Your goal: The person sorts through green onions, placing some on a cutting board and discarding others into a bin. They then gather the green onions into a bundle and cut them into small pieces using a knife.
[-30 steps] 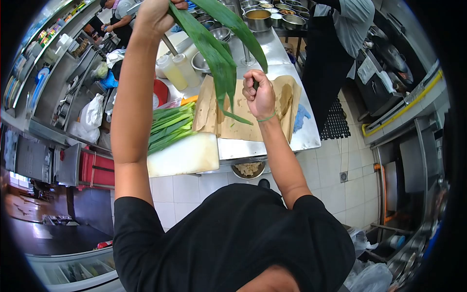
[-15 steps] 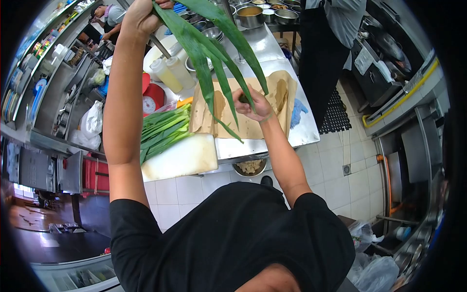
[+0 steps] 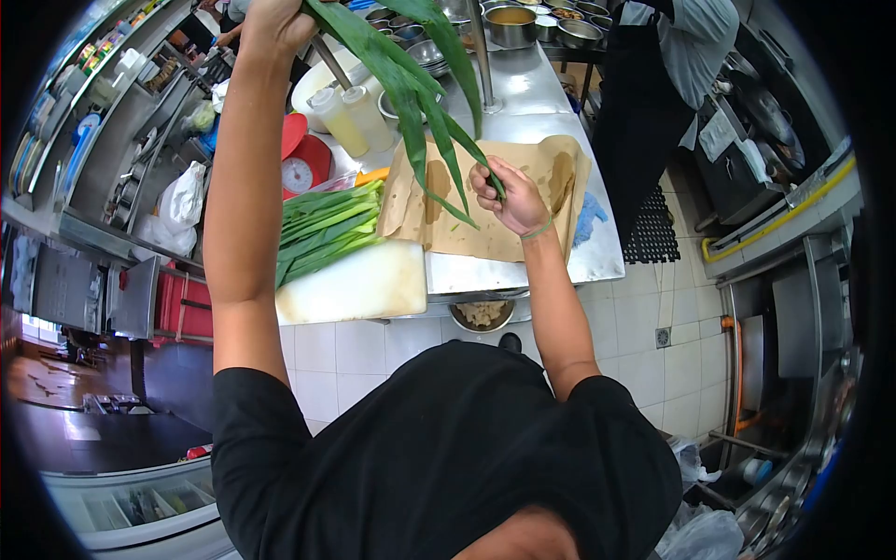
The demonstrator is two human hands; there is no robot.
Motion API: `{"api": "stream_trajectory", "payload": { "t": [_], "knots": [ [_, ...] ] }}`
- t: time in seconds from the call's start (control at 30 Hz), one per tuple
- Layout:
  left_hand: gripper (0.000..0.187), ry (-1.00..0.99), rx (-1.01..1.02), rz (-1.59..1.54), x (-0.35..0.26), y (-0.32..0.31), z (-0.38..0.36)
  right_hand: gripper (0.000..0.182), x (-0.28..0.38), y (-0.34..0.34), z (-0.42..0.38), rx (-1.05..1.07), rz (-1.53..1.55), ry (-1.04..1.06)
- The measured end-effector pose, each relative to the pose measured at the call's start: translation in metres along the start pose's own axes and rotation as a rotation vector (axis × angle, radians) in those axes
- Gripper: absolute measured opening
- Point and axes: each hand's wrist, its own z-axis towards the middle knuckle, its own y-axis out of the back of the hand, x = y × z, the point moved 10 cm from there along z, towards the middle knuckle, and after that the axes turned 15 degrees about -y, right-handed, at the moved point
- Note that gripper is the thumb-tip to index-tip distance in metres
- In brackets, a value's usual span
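My left hand (image 3: pixel 280 26), raised at the top edge of the view, is closed around a leek (image 3: pixel 392 73) whose long green leaves hang down and to the right. Part of that hand is cut off by the frame. My right hand (image 3: pixel 518 198) pinches the tip of one leaf, above a sheet of brown paper (image 3: pixel 457 240) with damp stains. The other leaf ends dangle free over the paper. To the left, a bunch of leeks (image 3: pixel 329 229) lies across the back of a white cutting board (image 3: pixel 359 287).
Two squeeze bottles (image 3: pixel 338 121) and a red scale (image 3: pixel 303 168) stand behind the bunch. A blue cloth (image 3: pixel 589 219) lies right of the paper. Metal pots (image 3: pixel 511 28) fill the back. A person in an apron (image 3: pixel 635 112) stands at the right; a bowl (image 3: pixel 482 315) sits below the table.
My right hand has turned and closed its fingers on a leaf tip. The left hand still holds the leek up high. The whole view has shifted slightly, with the table now further right and up.
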Motion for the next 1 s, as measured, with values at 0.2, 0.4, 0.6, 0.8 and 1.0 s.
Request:
{"api": "stream_trajectory", "payload": {
  "t": [0.2,0.4,0.6,0.8,1.0],
  "knots": [
    [0.015,-0.016,0.007,0.168,0.039,-0.004,-0.014,0.023,-0.014,0.045,0.004,-0.288,-0.141,0.002],
    [0.011,-0.131,-0.06,0.021,-0.002,-0.007,-0.03,0.022,0.005,0.07,0.002,-0.541,0.045,0.276],
    [0.013,-0.074,-0.057,0.006,0.018,-0.008,-0.04,0.02,-0.004,0.105,0.011,-0.624,0.264,0.328],
    [0.015,-0.169,-0.046,0.028,-0.056,0.014,-0.004,0.015,-0.043,0.156,0.0,-0.701,0.209,0.174],
    [0.018,-0.011,-0.057,-0.003,-0.026,0.012,-0.007,0.016,-0.055,0.072,0.021,-0.38,-0.121,-0.035]
  ]
}}
